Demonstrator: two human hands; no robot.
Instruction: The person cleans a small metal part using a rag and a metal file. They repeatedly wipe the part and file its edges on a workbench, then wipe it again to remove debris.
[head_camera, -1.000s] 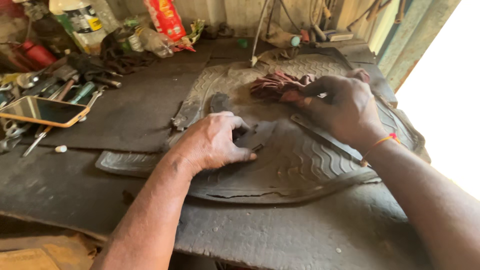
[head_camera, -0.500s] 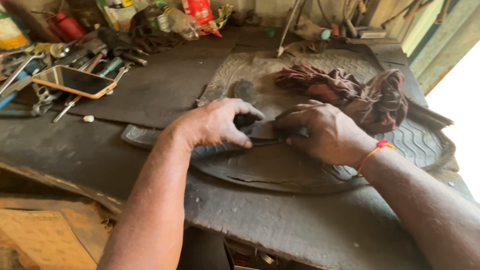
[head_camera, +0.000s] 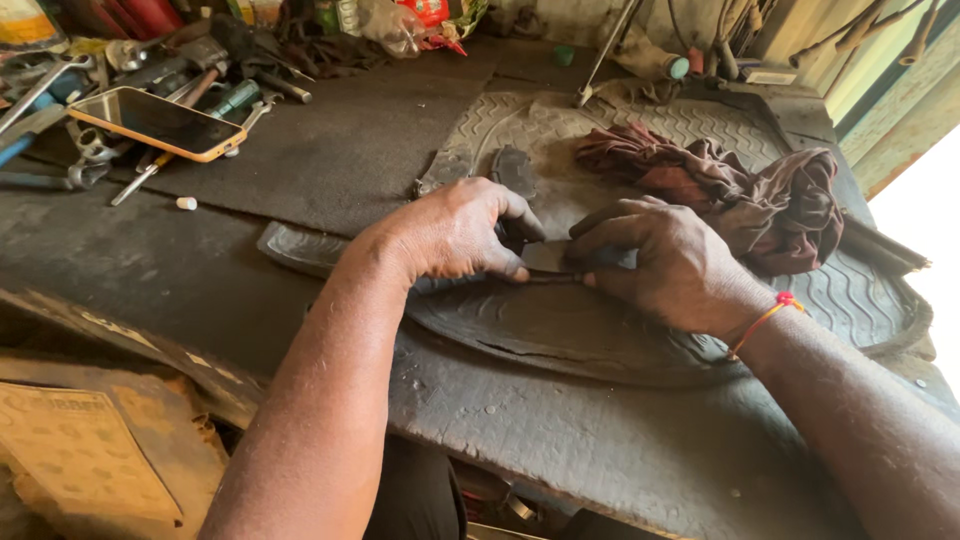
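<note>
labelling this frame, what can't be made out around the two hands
Head view only:
- The small dark flat piece is mostly covered by the left hand and right hand; its shape is unclear.
- The ribbed rubber mat is partly hidden under the hands and maroon rag.
- Tools behind the phone are cut by the left edge.
- The right side is washed out by glare.

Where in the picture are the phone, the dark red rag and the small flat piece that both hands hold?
phone (head_camera: 160, 122): head view, middle of its dark screen.
dark red rag (head_camera: 740, 190): head view, its bunched middle.
small flat piece (head_camera: 548, 257): head view, part showing between the hands.
</note>
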